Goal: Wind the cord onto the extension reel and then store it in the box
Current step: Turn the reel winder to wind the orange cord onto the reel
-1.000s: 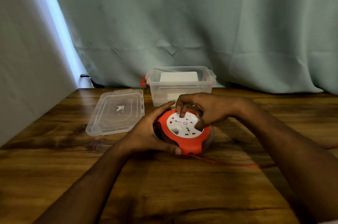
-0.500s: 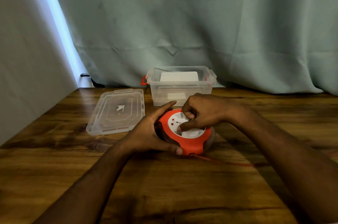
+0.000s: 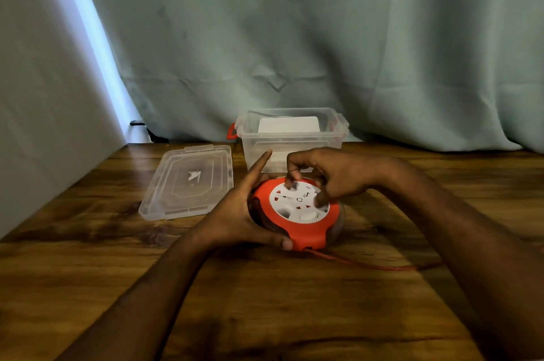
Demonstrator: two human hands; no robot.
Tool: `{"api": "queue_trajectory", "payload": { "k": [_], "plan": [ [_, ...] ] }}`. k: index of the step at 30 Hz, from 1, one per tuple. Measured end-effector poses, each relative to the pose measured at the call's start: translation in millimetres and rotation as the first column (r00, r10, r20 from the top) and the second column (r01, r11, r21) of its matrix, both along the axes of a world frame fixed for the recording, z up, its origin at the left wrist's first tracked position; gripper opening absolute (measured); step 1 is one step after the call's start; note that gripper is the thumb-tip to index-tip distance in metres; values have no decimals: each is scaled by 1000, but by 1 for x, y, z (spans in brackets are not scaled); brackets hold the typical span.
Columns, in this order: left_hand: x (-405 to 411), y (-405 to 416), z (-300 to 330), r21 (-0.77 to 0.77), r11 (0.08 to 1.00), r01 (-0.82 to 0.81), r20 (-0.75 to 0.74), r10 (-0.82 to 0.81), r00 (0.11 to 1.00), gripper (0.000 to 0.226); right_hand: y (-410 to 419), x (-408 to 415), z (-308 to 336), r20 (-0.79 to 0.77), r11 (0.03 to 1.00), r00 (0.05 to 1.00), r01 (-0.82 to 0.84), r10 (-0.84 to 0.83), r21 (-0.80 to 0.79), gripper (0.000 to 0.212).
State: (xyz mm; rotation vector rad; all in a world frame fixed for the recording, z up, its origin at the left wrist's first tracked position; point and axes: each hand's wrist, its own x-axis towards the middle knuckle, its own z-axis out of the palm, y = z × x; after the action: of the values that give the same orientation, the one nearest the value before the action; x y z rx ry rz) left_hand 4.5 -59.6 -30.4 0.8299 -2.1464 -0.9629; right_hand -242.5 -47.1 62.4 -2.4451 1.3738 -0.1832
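Observation:
A round orange extension reel (image 3: pixel 306 229) with a white socket face sits on the wooden table, tilted toward me. My left hand (image 3: pixel 235 213) grips its left side, thumb under the front edge and index finger pointing up. My right hand (image 3: pixel 329 176) is curled over the white face, fingertips set into its recesses. A red cord (image 3: pixel 368 265) trails from the reel's front to the right along the table and passes under my right forearm. The clear plastic box (image 3: pixel 291 137) stands open just behind the reel, with a white object inside.
The box's clear lid (image 3: pixel 188 181) lies flat on the table to the left of the box. A green curtain hangs behind the table. A pale wall runs along the left edge.
My right hand has turned on the white face, fingers shifting from the near side to the far and right side. The cord on the table has shifted slightly. My left hand stays on the reel.

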Motion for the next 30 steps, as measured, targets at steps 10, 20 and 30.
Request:
{"api": "queue_trajectory", "payload": {
  "k": [10,20,30],
  "plan": [
    [0,-1,-2,15,1000,-2,0,2,1000,149,9,4,2,-68,999,998,12,-15,-36,52],
    [-1,-1,-1,3,1000,-1,-2,1,1000,150,11,16,-8,-132,971,990,18,-51,-238,47],
    [-1,0,-1,13,1000,-9,-1,9,1000,150,6,7,2,55,993,997,-46,52,-112,45]
  ]
}}
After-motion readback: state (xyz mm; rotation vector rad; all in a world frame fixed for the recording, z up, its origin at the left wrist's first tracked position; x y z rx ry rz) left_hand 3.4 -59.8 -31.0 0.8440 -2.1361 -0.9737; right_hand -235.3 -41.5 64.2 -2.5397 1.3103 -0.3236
